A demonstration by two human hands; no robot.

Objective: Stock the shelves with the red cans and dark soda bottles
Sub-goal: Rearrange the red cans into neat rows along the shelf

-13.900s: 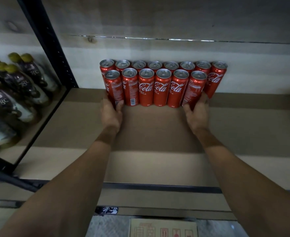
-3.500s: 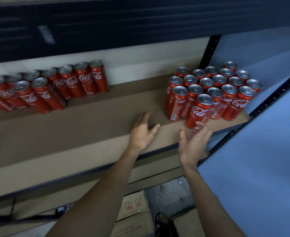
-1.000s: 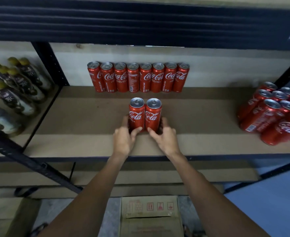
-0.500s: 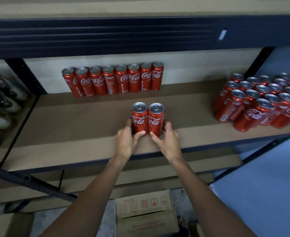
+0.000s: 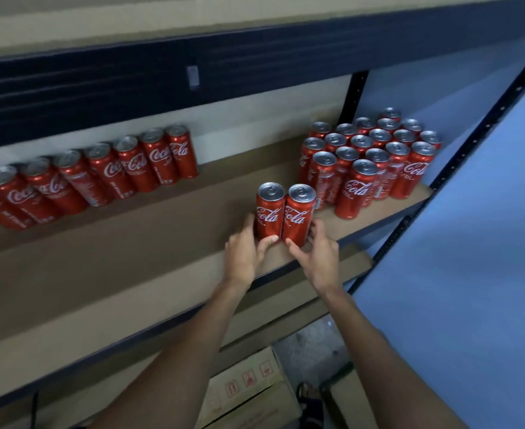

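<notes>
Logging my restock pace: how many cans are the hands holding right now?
2. The left Coca-Cola can is in the left hand, the right Coca-Cola can in the right hand, touching, at the shelf front. None seems hidden.

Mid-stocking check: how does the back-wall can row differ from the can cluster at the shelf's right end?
The back row is a single line against the wall; the right cluster is a block several cans deep. The back row sits far from the shelf's front edge; the right cluster nearly reaches it. The gripped pair of cans stands beside the right cluster, away from the back row. Both: upright red cans, silver tops.
</notes>
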